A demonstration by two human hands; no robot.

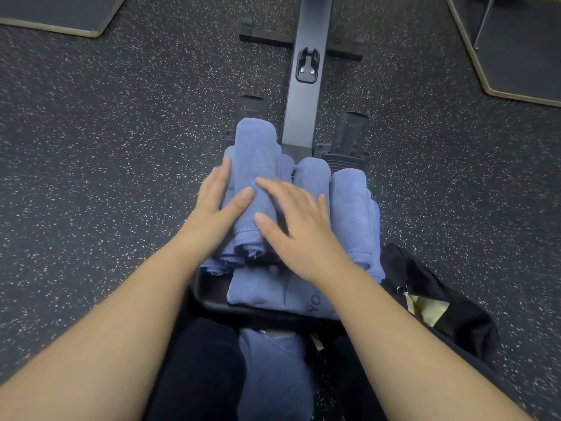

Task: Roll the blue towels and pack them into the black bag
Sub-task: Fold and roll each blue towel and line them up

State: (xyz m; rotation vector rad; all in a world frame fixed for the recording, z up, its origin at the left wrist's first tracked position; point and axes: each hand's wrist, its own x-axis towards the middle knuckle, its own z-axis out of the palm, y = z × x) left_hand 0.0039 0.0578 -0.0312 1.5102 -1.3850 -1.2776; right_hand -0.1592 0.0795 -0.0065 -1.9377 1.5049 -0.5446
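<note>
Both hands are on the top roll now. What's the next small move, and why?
Probably close both hands around the top rolled towel and lift it toward the black bag at the right. The left hand and right hand lie flat on it with straight fingers, so nothing is gripped yet. The roll looks finished and sits on other rolls, and the bag lies beside the stack.
</note>
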